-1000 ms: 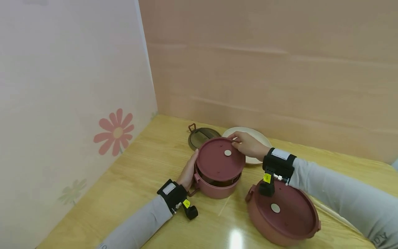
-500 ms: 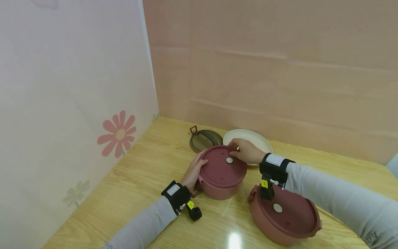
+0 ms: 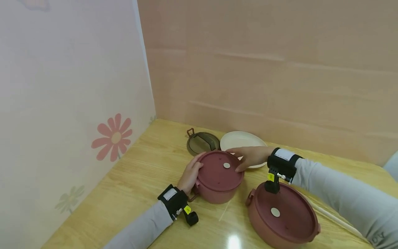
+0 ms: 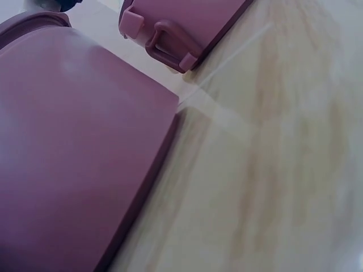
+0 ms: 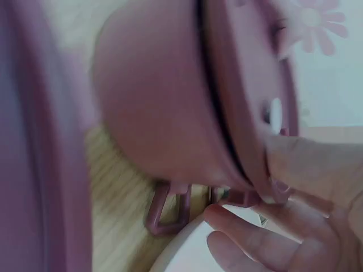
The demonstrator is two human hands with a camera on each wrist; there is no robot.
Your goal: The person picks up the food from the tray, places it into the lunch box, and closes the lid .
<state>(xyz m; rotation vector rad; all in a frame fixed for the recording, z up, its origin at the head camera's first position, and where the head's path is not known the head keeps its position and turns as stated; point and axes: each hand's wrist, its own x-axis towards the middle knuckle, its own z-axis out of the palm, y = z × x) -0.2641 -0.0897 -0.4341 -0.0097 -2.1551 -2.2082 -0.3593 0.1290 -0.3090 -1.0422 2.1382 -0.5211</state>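
In the head view, a small round pink lunch box stands on the table under a dark-red lid with a pale round plug. My left hand holds its left side, thumb over the lid's edge. At the right far edge, my right hand pinches the lid's rim. The right wrist view shows the thumb on the lid and the fingers beyond the rim, with a dark gap between lid and box. A loop clasp hangs loose there. The left hand is not visible in the left wrist view.
A larger lidded pink lunch box stands at the front right, below my right forearm. Behind the small box lie a dark round lid-like piece with a handle and a white plate. A thin pale rod or cord lies at right.
The lid was tilted up from the box and has come down level onto it. My left thumb has moved onto the lid's edge. My right hand has shifted its hold to the right along the rim.
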